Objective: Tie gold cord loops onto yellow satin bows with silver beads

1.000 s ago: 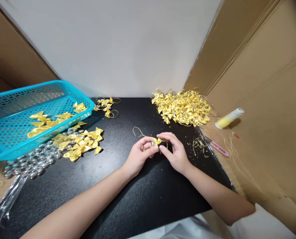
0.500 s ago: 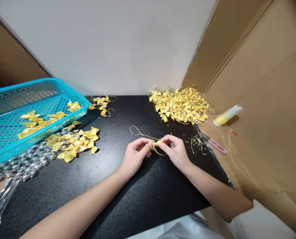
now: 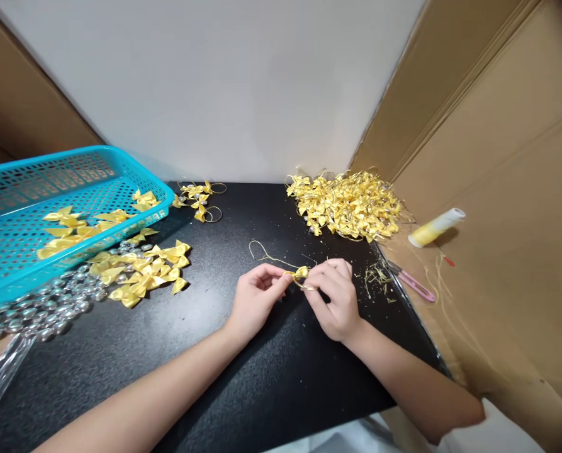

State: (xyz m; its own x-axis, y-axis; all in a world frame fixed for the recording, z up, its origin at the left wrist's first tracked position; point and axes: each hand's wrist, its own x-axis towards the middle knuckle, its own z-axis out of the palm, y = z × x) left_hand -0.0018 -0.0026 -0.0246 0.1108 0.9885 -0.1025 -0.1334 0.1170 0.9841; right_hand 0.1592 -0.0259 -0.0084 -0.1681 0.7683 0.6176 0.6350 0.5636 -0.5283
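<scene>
Bare black table (image 3: 271, 377) lies open in front of the hands, with cardboard walls (image 3: 498, 163) closing both sides. The blue basket (image 3: 7, 251) at the left edge holds a few loose bows (more lie beside it). Both the left hand (image 3: 255, 302) and right hand (image 3: 335, 299) pinch one small yellow bow (image 3: 301, 273) above mid-table; since half a second ago the right hand has curled in closer.

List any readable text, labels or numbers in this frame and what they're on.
None readable.
Yellow-and-white tube: no print visible.
Blue basket, cardboard panels, pink clippers: no markings.
Small yellow bow pinched between left hand and right hand: plain.
</scene>
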